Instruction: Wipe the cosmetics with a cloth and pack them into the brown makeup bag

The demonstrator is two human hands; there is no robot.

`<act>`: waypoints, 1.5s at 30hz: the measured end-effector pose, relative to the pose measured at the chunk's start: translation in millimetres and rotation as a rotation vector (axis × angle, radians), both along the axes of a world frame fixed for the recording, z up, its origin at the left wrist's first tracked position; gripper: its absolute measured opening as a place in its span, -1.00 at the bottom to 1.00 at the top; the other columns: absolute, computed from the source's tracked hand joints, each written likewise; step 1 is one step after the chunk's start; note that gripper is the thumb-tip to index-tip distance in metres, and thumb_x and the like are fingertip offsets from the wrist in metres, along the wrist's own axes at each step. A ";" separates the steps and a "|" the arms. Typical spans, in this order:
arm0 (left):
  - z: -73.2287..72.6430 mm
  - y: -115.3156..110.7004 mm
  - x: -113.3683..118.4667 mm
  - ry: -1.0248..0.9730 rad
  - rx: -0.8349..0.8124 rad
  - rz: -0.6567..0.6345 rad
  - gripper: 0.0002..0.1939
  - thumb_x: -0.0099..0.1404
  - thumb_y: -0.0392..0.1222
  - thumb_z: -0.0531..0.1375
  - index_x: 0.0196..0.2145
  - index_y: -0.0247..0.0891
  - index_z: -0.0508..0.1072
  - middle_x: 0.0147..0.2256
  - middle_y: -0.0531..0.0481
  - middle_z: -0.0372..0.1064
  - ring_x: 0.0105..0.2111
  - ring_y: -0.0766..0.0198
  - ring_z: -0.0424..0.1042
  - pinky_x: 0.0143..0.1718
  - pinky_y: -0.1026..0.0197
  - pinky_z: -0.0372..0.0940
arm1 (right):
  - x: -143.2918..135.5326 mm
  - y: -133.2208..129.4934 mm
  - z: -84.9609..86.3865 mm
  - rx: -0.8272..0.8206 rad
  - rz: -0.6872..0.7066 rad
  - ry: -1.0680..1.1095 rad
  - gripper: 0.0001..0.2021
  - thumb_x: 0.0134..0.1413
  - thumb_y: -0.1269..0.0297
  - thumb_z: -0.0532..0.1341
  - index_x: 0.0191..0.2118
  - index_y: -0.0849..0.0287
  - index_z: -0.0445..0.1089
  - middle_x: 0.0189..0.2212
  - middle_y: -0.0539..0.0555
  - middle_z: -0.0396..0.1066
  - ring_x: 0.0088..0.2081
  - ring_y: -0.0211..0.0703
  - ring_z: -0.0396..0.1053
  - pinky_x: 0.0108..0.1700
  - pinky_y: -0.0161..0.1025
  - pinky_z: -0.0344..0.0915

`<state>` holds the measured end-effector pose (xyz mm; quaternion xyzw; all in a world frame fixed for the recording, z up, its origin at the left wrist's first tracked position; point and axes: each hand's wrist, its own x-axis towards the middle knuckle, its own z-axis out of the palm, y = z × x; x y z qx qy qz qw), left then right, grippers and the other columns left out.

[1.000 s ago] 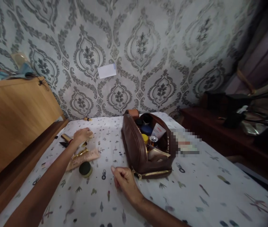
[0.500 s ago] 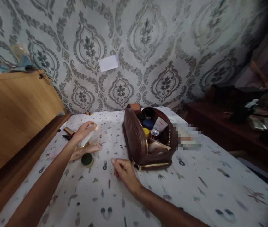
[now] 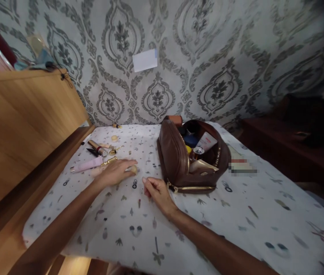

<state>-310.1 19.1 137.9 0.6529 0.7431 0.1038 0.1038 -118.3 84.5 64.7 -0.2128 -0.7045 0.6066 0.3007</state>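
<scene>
Small pale item [image 3: 134,169] in hand, handling looks unfinished

The fingers of the left hand [image 3: 117,172] seem to pinch it over the desk [image 3: 265,214], left of the brown bag [image 3: 176,160]. The right hand [image 3: 160,194] rests just beside the bag, its fingers curled together, without visible object. Several things are already in the open bag; a lilac tube [image 3: 89,165], a gold tube [image 3: 94,146] and others lie outside.
</scene>
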 end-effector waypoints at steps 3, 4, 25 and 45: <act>1.5 -16.9 5.8 0.123 0.117 0.090 -0.63 0.40 -0.01 0.04 0.09 -0.11 0.40 -0.02 -0.07 0.46 -0.03 0.04 0.41 -0.03 0.11 0.27 | -0.3 0.4 -0.7 -0.006 0.009 0.008 -0.45 0.16 -0.19 0.08 -0.65 0.14 0.18 -0.72 -0.08 0.13 -0.61 -0.31 0.09 -0.51 -0.32 0.04; -0.5 -23.4 8.2 0.176 0.161 0.126 -0.64 0.43 -0.01 0.00 0.04 -0.15 0.43 -0.06 -0.10 0.46 -0.05 0.03 0.42 -0.06 0.10 0.28 | -0.4 0.3 -0.7 -0.008 0.012 0.011 -0.45 0.17 -0.19 0.08 -0.65 0.14 0.18 -0.71 -0.08 0.13 -0.61 -0.31 0.09 -0.50 -0.32 0.04; -21.0 -52.0 61.2 -0.031 0.801 -0.091 -0.91 0.36 -0.21 0.11 -0.23 -0.11 0.41 -0.29 0.00 0.44 -0.24 0.17 0.44 -0.17 0.20 0.28 | 2.5 -30.1 4.8 -0.591 0.331 0.240 -0.31 -0.16 -0.31 0.32 -0.05 0.17 0.43 -0.37 0.00 0.40 -0.49 -0.27 0.40 -0.55 -0.37 0.31; -19.4 -13.5 93.1 -1.001 0.708 0.426 -0.66 0.24 0.13 0.18 -0.35 -0.22 0.50 -0.36 0.01 0.46 -0.29 0.19 0.41 -0.25 0.25 0.28 | 14.3 -15.7 13.6 -0.770 0.214 0.481 -0.51 -0.34 0.10 0.55 -0.27 0.15 0.41 -0.28 -0.07 0.47 -0.38 -0.30 0.47 -0.37 -0.35 0.43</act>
